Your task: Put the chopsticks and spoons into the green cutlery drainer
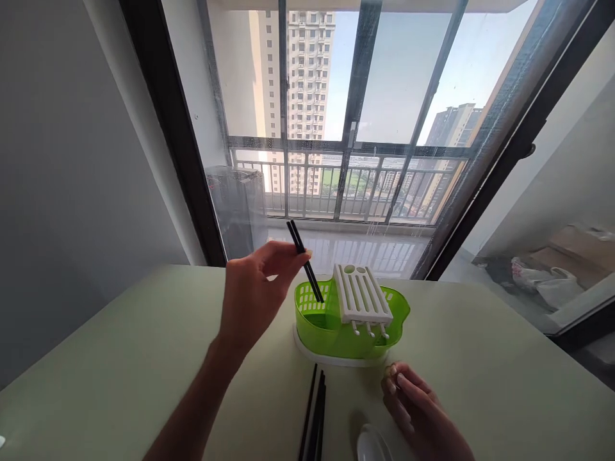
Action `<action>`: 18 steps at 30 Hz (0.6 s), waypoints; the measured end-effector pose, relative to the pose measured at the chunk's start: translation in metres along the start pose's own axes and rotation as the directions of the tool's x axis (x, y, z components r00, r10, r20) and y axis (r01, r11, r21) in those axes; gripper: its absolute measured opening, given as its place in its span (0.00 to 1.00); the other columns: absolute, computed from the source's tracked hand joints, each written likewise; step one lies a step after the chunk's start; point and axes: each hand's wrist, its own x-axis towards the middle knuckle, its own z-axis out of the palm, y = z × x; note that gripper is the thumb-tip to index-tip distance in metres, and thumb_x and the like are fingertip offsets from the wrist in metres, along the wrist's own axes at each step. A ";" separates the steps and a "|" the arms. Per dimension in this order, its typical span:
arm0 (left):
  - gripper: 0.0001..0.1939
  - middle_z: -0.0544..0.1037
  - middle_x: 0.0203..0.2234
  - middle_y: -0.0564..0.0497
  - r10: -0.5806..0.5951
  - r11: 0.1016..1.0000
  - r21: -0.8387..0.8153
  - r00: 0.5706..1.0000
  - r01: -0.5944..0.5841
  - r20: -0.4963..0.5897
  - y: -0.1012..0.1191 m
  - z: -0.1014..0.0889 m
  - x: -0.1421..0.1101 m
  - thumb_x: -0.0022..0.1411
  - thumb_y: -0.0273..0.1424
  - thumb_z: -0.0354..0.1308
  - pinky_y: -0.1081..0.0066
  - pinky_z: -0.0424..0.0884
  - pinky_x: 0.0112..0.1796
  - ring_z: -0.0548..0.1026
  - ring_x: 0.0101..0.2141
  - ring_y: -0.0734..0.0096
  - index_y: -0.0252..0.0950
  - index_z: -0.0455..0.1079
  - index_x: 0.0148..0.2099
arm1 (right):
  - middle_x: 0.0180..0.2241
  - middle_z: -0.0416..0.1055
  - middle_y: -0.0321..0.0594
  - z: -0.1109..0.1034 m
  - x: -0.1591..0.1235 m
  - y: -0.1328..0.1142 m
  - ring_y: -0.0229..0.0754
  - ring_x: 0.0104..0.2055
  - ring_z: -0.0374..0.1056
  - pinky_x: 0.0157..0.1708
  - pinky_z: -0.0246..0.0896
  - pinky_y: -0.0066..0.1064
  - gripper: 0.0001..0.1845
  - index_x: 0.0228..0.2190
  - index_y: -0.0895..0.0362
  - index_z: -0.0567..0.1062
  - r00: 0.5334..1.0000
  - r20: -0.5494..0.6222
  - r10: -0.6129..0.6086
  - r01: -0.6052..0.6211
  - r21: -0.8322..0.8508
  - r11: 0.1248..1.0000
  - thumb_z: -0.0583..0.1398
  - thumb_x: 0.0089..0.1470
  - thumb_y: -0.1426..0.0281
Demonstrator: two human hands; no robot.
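Observation:
My left hand [269, 282] pinches a pair of black chopsticks [303, 259], which tilt down to the right. Their lower tips reach over the left compartment of a green utensil basket [331, 339]; whether they touch it I cannot tell. A white slotted rack [362, 294] with small hooks sits across the middle of the basket. In front of the basket's right end is my right hand [418, 403], its fingers curled and their tips together. Anything inside that pinch is hidden. More black chopsticks [314, 416] lie on the table between the hands, cut off by the lower frame edge.
A white rounded object [372, 445] shows partly at the bottom edge, left of my right hand. The pale table [158, 346] ends at a glass door with a balcony behind. A grey wall [72, 192] stands to the left, and bags lie on the floor at right.

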 end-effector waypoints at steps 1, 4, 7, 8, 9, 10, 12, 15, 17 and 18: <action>0.13 0.87 0.35 0.52 -0.002 1.000 -0.004 0.999 0.002 0.039 -0.009 0.009 0.003 0.57 0.44 0.72 0.64 0.79 0.46 0.85 0.39 0.57 0.41 0.82 0.40 | 0.27 0.70 0.33 0.001 0.000 -0.001 0.27 0.20 0.50 0.21 0.51 0.21 0.14 0.34 0.55 0.78 1.000 0.014 0.003 -0.003 0.002 1.000 0.72 0.52 0.60; 0.13 0.87 0.33 0.52 -0.009 1.000 -0.025 0.993 0.013 0.122 -0.035 0.031 0.008 0.55 0.44 0.73 0.64 0.79 0.46 0.85 0.39 0.55 0.42 0.82 0.38 | 0.28 0.71 0.34 0.001 0.000 -0.002 0.27 0.21 0.51 0.21 0.50 0.21 0.13 0.35 0.55 0.78 0.998 0.053 0.027 -0.027 -0.004 1.000 0.71 0.53 0.60; 0.13 0.87 0.33 0.51 -0.036 0.999 -0.027 0.981 0.042 0.188 -0.053 0.045 0.009 0.57 0.45 0.71 0.63 0.79 0.46 0.85 0.38 0.56 0.41 0.82 0.37 | 0.28 0.71 0.34 -0.001 0.001 -0.003 0.27 0.20 0.50 0.22 0.49 0.22 0.15 0.36 0.55 0.78 0.998 0.057 0.042 -0.041 -0.022 0.999 0.72 0.52 0.59; 0.14 0.87 0.33 0.51 -0.041 0.999 -0.023 0.976 0.047 0.214 -0.057 0.048 0.009 0.57 0.45 0.70 0.62 0.80 0.46 0.85 0.38 0.56 0.41 0.82 0.38 | 0.27 0.70 0.33 -0.002 0.001 -0.003 0.27 0.20 0.50 0.22 0.50 0.23 0.16 0.36 0.55 0.78 0.997 0.061 0.048 -0.046 -0.027 0.999 0.72 0.52 0.59; 0.14 0.87 0.34 0.51 -0.044 0.999 -0.017 0.971 0.049 0.236 -0.061 0.051 0.009 0.58 0.46 0.69 0.62 0.80 0.46 0.85 0.38 0.56 0.41 0.81 0.38 | 0.27 0.69 0.33 -0.002 0.002 -0.003 0.28 0.20 0.50 0.22 0.50 0.23 0.16 0.36 0.55 0.78 0.996 0.067 0.052 -0.050 -0.030 0.998 0.72 0.52 0.58; 0.15 0.87 0.35 0.51 -0.043 0.999 -0.013 0.967 0.047 0.251 -0.064 0.053 0.009 0.58 0.46 0.69 0.62 0.80 0.46 0.85 0.38 0.57 0.40 0.81 0.39 | 0.26 0.69 0.33 -0.002 0.002 -0.003 0.28 0.20 0.51 0.22 0.50 0.24 0.16 0.36 0.55 0.78 0.995 0.076 0.058 -0.056 -0.032 0.998 0.71 0.52 0.58; 0.16 0.87 0.35 0.51 -0.037 0.999 -0.008 0.967 0.040 0.254 -0.069 0.057 0.009 0.60 0.47 0.68 0.63 0.81 0.46 0.85 0.38 0.59 0.39 0.81 0.41 | 0.26 0.69 0.33 -0.001 0.002 -0.004 0.28 0.20 0.51 0.22 0.50 0.24 0.16 0.37 0.55 0.78 0.994 0.090 0.068 -0.065 -0.040 0.997 0.71 0.53 0.58; 0.16 0.87 0.35 0.51 -0.028 1.000 0.009 0.975 0.026 0.222 -0.075 0.062 0.011 0.62 0.45 0.66 0.65 0.81 0.46 0.85 0.38 0.62 0.38 0.80 0.42 | 0.27 0.69 0.34 0.002 0.000 -0.006 0.28 0.20 0.50 0.23 0.49 0.24 0.15 0.37 0.56 0.78 0.994 0.086 0.069 -0.065 -0.054 0.996 0.69 0.55 0.57; 0.15 0.86 0.36 0.52 -0.018 0.999 0.045 0.975 0.008 0.221 -0.080 0.065 0.012 0.64 0.44 0.65 0.65 0.80 0.46 0.85 0.38 0.62 0.39 0.81 0.43 | 0.27 0.69 0.34 0.004 -0.001 -0.007 0.28 0.20 0.50 0.22 0.48 0.25 0.15 0.37 0.56 0.78 0.994 0.094 0.061 -0.055 -0.061 0.997 0.69 0.56 0.57; 0.14 0.86 0.37 0.52 -0.014 0.997 0.075 0.973 -0.004 0.231 -0.082 0.066 0.012 0.64 0.44 0.64 0.65 0.80 0.46 0.85 0.38 0.62 0.39 0.81 0.43 | 0.27 0.70 0.34 0.005 -0.001 -0.007 0.28 0.20 0.50 0.22 0.48 0.25 0.15 0.37 0.56 0.78 0.993 0.101 0.055 -0.049 -0.061 0.997 0.69 0.56 0.57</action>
